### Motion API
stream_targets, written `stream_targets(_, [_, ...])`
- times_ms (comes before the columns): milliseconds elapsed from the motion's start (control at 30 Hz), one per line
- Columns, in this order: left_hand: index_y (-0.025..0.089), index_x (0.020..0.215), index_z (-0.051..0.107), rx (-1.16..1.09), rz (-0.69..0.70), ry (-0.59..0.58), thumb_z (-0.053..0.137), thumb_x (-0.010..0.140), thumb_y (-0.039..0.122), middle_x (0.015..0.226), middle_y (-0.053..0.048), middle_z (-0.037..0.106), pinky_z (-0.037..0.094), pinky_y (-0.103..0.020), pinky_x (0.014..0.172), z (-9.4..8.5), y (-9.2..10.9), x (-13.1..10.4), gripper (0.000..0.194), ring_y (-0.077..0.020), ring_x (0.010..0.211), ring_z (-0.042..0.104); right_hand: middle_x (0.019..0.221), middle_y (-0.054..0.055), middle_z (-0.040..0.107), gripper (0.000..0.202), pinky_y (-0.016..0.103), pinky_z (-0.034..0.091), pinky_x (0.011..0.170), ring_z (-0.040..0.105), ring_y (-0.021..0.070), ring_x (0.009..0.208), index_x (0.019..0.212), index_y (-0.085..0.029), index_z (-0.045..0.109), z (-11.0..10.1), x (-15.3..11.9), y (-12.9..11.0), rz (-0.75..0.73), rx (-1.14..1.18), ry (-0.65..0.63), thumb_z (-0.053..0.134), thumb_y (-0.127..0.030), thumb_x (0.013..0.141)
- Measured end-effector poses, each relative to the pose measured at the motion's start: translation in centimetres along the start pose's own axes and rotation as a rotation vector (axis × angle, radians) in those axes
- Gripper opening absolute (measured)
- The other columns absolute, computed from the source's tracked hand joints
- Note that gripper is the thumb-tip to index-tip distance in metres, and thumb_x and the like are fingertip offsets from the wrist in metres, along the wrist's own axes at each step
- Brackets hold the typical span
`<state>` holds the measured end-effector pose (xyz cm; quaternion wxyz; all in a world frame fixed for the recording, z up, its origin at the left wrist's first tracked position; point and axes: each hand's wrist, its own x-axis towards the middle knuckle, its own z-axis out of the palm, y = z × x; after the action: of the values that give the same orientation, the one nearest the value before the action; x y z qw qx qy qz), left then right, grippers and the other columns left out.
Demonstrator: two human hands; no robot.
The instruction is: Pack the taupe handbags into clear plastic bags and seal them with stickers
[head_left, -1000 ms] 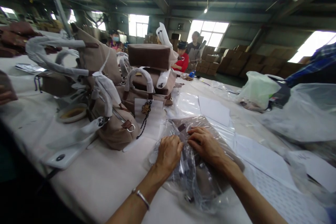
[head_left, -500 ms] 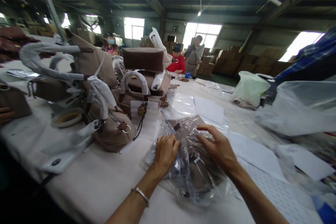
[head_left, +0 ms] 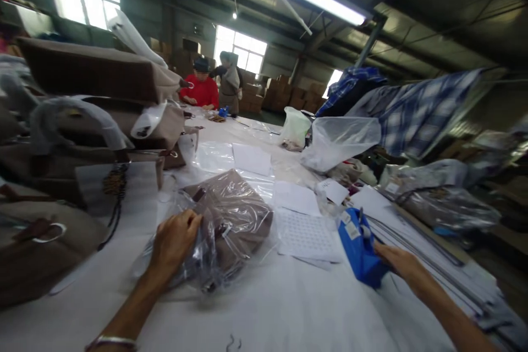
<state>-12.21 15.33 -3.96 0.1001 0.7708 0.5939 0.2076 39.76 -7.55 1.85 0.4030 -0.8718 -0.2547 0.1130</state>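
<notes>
My left hand (head_left: 176, 239) is closed on the gathered edge of a clear plastic bag (head_left: 206, 256). Inside the plastic lies a taupe handbag (head_left: 237, 203), flat on the white-covered table (head_left: 280, 313). Off to the right, my right hand (head_left: 398, 258) has its fingers against the near side of a blue tape dispenser (head_left: 358, 247); the fingertips are partly hidden behind it. The dispenser is tilted and bears white labels.
Several taupe handbags (head_left: 91, 71) with wrapped handles are piled at left. Paper sheets (head_left: 307, 234) lie between the bagged handbag and the dispenser. Clear plastic bags (head_left: 346, 137) and plaid cloth (head_left: 424, 115) are at right. A person in red (head_left: 202, 91) sits at the far end.
My right hand has left the bagged handbag and moved right to the blue tape dispenser. My left hand keeps its hold on the plastic. The view has swung right.
</notes>
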Motion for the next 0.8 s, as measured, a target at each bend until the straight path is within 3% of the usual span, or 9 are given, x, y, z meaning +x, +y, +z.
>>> stream_targets(67, [0.021,0.080,0.058,0.010,-0.003,-0.014,0.037,0.098,0.032,0.089,-0.005,0.072,0.038,-0.030,0.076,-0.5,0.3,-0.1,0.030,-0.0219,0.089,0.066,0.080,0.012,0.075,0.039,0.036,0.056,0.068,0.071,0.0296,0.079,0.071,-0.016,0.072,0.5,0.1,1.2,0.112,0.193,-0.068,0.075,-0.050,0.051])
stream_targets(200, [0.021,0.079,0.059,-0.004,-0.037,-0.021,0.037,0.097,0.034,0.086,-0.006,0.073,0.038,-0.030,0.074,-0.8,0.5,-0.1,0.031,-0.0242,0.089,0.067,0.082,0.015,0.074,0.043,0.034,0.054,0.059,0.070,0.0269,0.073,0.069,-0.015,0.071,0.7,0.2,2.3,0.195,0.274,-0.012,0.079,-0.051,0.048])
stream_targets(333, [0.022,0.079,0.059,-0.010,-0.027,-0.009,0.037,0.097,0.035,0.085,-0.004,0.073,0.038,-0.028,0.073,-0.8,0.4,0.0,0.031,-0.0224,0.087,0.067,0.073,0.011,0.072,0.037,0.029,0.051,0.054,0.067,0.0225,0.067,0.067,-0.014,0.071,1.4,0.2,2.5,0.190,0.371,0.017,0.081,-0.042,0.044])
stream_targets(467, [0.022,0.078,0.058,-0.026,-0.034,-0.013,0.037,0.098,0.036,0.082,-0.003,0.072,0.037,-0.028,0.073,-0.9,0.5,-0.2,0.032,-0.0212,0.084,0.067,0.062,0.005,0.068,0.032,0.028,0.052,0.053,0.065,0.0197,0.061,0.065,-0.016,0.067,1.4,-0.1,2.0,0.159,0.454,0.133,0.077,-0.038,0.043])
stream_targets(633, [0.022,0.078,0.059,-0.042,-0.032,-0.002,0.038,0.097,0.034,0.083,-0.003,0.072,0.038,-0.028,0.072,-0.9,0.6,-0.2,0.031,-0.0211,0.084,0.067,0.063,0.001,0.067,0.035,0.024,0.056,0.059,0.065,0.0157,0.060,0.069,-0.019,0.065,-0.2,-2.1,2.5,0.143,0.502,0.149,0.076,-0.041,0.045])
stream_targets(800, [0.021,0.081,0.060,-0.066,-0.028,-0.017,0.039,0.097,0.036,0.087,-0.005,0.073,0.037,-0.028,0.071,-0.7,0.3,0.2,0.031,-0.0223,0.086,0.066,0.054,0.006,0.062,0.029,0.032,0.053,0.046,0.059,0.0187,0.044,0.055,-0.021,0.059,1.0,-5.5,5.6,0.223,0.404,0.055,0.077,-0.039,0.041])
